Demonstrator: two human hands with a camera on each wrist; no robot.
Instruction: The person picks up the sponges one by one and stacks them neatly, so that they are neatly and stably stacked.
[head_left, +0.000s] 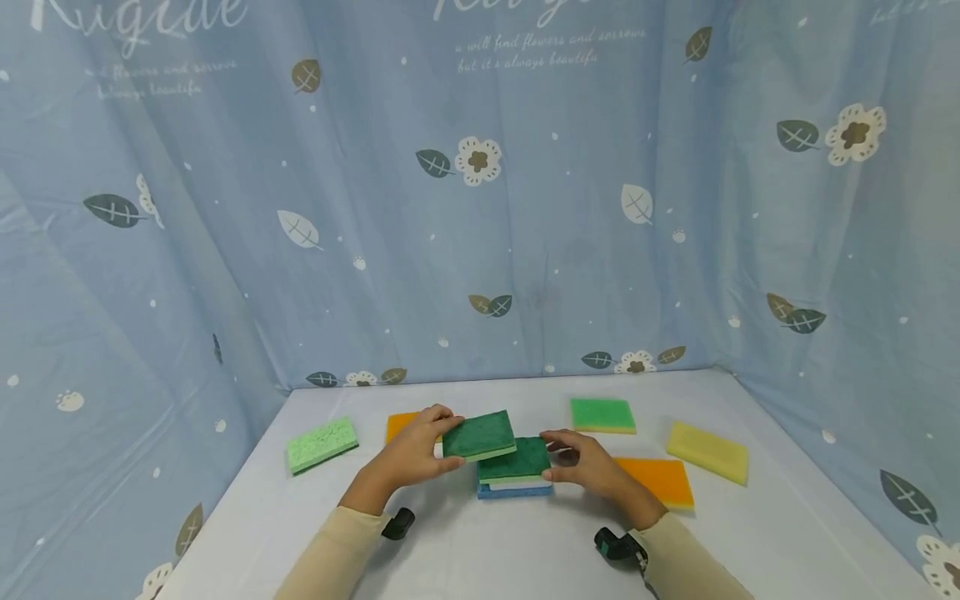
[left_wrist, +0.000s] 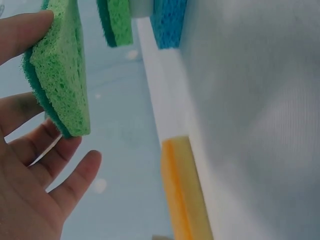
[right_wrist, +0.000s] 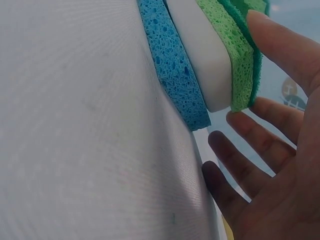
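My left hand (head_left: pixel 415 447) grips a green sponge (head_left: pixel 480 436) with a dark green scouring side up, thumb at its near edge and fingers behind. In the left wrist view this sponge (left_wrist: pixel 62 75) is tilted and held off the table. It hangs over the left part of a stack: a blue sponge (head_left: pixel 514 492) at the bottom, a white block (right_wrist: pixel 202 55) above it, and another green scouring sponge (head_left: pixel 530 458) on top. At the stack's right side is my right hand (head_left: pixel 588 467), fingers spread and loosely bent, thumb and forefinger tips by the top sponge's edge.
Around the stack lie a light green sponge (head_left: pixel 322 444) at left, an orange one (head_left: pixel 400 423) partly behind my left hand, a green-topped one (head_left: pixel 603 415) at back right, a yellow one (head_left: pixel 707 452) far right, and an orange one (head_left: pixel 660 481) beside my right forearm.
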